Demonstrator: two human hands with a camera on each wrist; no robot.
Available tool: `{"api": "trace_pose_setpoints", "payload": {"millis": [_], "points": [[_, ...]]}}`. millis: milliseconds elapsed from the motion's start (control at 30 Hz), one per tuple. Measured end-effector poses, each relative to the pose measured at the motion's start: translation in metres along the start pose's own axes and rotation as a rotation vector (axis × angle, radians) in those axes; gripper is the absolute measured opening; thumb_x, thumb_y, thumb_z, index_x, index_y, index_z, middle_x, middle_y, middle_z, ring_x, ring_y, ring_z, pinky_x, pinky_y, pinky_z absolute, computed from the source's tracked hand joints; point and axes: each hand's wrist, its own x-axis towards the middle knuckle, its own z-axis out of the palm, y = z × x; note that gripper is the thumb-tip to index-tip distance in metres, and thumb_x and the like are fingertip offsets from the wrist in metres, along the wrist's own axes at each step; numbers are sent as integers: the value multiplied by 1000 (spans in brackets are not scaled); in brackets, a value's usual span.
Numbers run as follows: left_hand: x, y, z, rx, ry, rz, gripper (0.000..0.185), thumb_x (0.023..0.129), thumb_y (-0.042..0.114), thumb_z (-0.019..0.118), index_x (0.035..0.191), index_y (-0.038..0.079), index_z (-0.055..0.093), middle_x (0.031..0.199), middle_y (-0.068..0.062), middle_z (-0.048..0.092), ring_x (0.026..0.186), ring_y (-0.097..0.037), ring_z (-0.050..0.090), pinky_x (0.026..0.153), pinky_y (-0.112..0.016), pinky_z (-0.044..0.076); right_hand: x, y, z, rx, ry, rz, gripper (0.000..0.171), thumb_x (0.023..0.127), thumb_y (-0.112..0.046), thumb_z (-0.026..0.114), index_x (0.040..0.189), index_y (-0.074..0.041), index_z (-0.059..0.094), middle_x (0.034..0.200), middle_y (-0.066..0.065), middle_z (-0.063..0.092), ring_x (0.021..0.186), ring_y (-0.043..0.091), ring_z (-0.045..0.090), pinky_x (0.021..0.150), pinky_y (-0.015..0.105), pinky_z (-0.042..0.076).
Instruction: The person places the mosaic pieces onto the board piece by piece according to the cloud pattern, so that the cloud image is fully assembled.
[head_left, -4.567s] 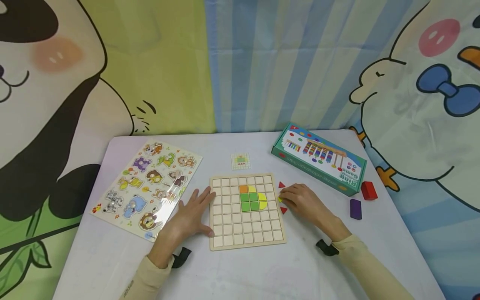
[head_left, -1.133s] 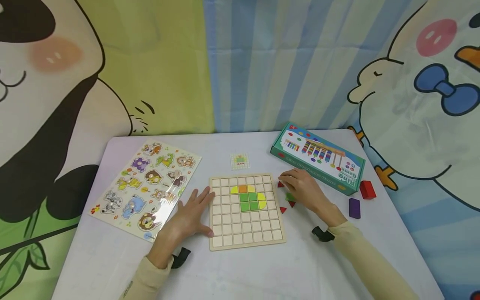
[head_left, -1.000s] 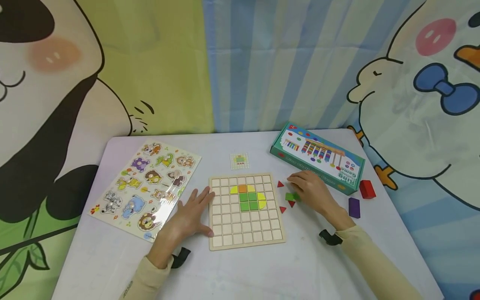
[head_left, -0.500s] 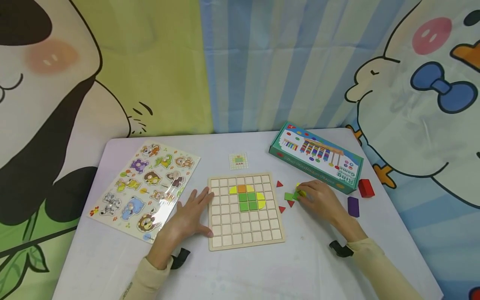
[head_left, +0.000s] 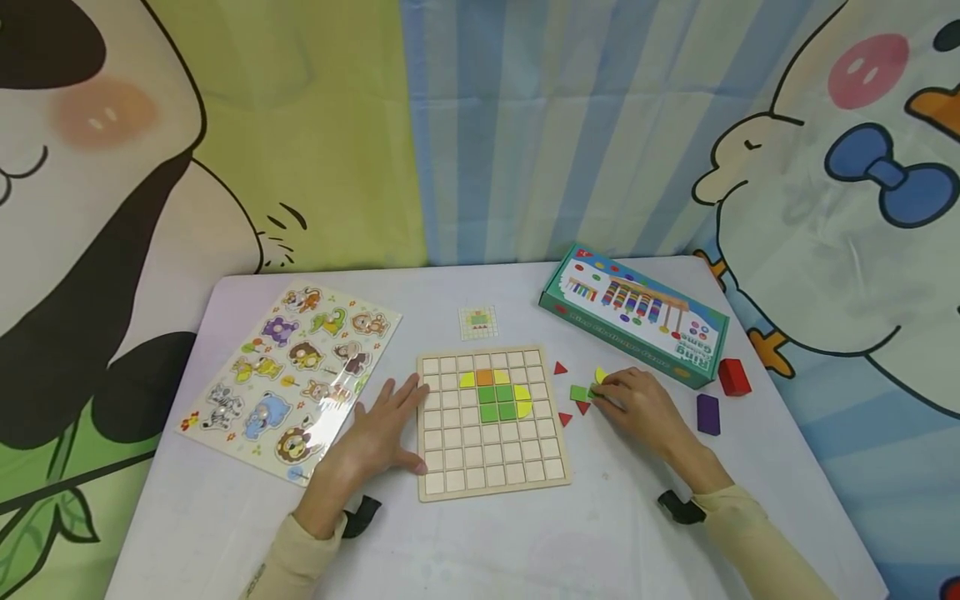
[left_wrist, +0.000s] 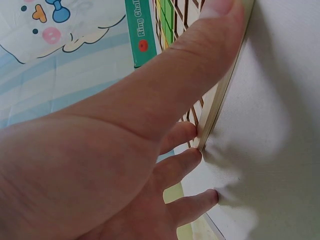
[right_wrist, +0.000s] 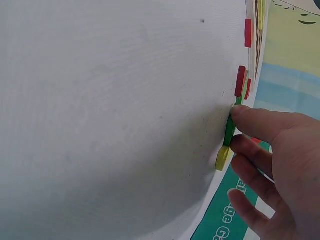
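Note:
My left hand (head_left: pixel 382 433) spreads its fingers along the left edge of the wooden grid board (head_left: pixel 495 493), thumb at the lower side. On the board sit green square tiles (head_left: pixel 488 412), an orange square tile (head_left: pixel 486 377) and yellow curved tiles (head_left: pixel 467 380). Right of the board, my right hand (head_left: pixel 637 404) pinches a green tile (right_wrist: pixel 230 131) between thumb and index finger, close over the table. A yellow tile (right_wrist: pixel 222 158) lies right by its fingertips. Nearby lie another green tile (head_left: pixel 578 392) and red triangle tiles (head_left: pixel 560 367).
A small pattern card (head_left: pixel 478 322) lies behind the board. An animal puzzle board (head_left: pixel 292 379) is on the left. At the back right is a green game box (head_left: pixel 637 312), with a red block (head_left: pixel 735 377) and a purple block (head_left: pixel 707 414) beside it.
A yellow tile has appeared left of the orange one on the board. Green tiles now lie among the red triangles. My right hand has shifted right; the left has stayed put.

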Motion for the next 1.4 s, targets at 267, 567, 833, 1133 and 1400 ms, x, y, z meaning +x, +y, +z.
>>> {"api": "trace_pose_setpoints", "payload": {"millis": [267,567,833,1133,1400], "points": [[-1,0,-1,-1,1,-8,120,59,31,95,159,9,32,170,-13,17,154,-48,12,107,-87,13,0,-2,-2,-15,-30,66,26,81,-18,86,106,-14,81,102,4,77,99,23,67,94,48,54],[-1,-1,-1,11,7,-8,120,59,32,95,159,9,32,170,-14,18,154,-49,13,106,-87,14,-1,-4,1,18,11,44,28,78,-20,88,103,-11,80,99,4,78,94,23,68,88,48,56],[-1,0,-1,2,5,-11,120,60,32,95,159,9,32,170,-13,17,155,-48,11,107,-87,12,3,-1,3,40,86,-47,29,75,-16,89,101,-10,79,99,3,76,95,21,66,84,43,56],[-1,-1,-1,3,15,-10,120,60,32,95,159,10,32,170,-13,17,155,-48,11,107,-87,13,45,-30,5,132,149,-195,30,72,-10,90,99,-7,78,99,6,75,96,23,66,83,44,55],[0,-1,1,-1,3,-15,120,60,31,95,160,11,31,171,-12,15,155,-47,9,108,-86,12,90,-79,24,133,117,-319,25,78,-15,88,99,-9,78,99,3,74,95,21,64,87,41,54]]}}
